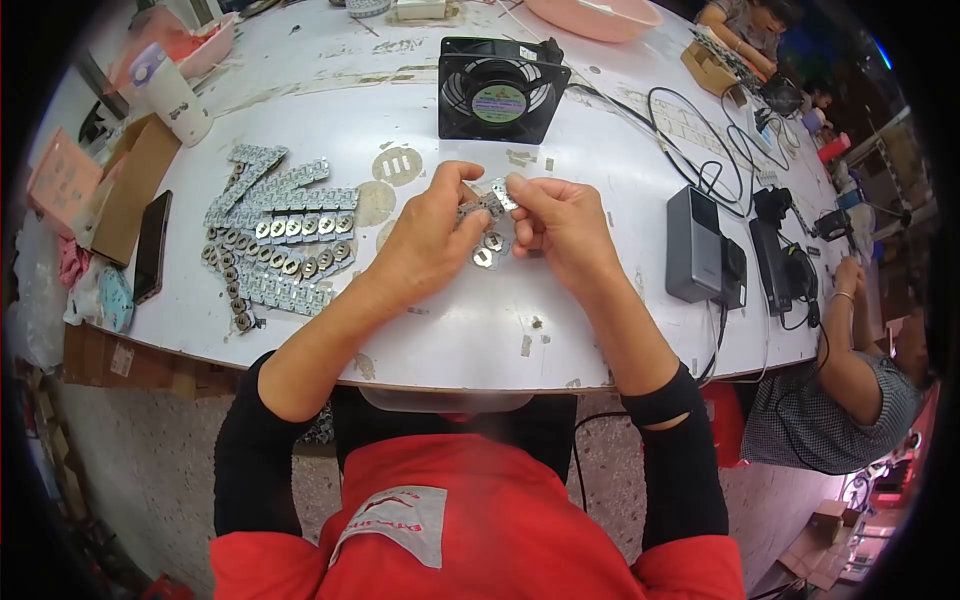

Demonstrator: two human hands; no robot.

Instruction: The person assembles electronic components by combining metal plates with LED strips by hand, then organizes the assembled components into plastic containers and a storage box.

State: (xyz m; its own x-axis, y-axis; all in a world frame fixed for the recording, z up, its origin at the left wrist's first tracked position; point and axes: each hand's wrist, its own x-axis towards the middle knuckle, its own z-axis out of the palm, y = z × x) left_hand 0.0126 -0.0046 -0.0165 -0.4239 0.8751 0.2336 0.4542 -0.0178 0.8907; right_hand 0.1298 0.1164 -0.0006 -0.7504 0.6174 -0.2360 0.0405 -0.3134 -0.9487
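My left hand [432, 232] is closed round a short strip of small linked boards [487, 253] with round metal parts. The lower end of the strip hangs below my left thumb. My right hand [568, 225] pinches a small silvery board piece [503, 194] at the strip's upper end, between thumb and forefinger. Whether that piece is still joined to the strip I cannot tell. To the left lies a fanned pile of similar strips [290, 228], some showing round metal parts upward. Beyond my hands a black square fan [500, 92] stands on the table.
A grey box-shaped device [693, 245] and black adapters [775, 260] with cables stand at the right. Left are a phone [151, 245], an open cardboard box [135, 185] and a white bottle [172, 95]. A pink basin [598, 15] stands far back. A co-worker's arm [845, 345] reaches in at right.
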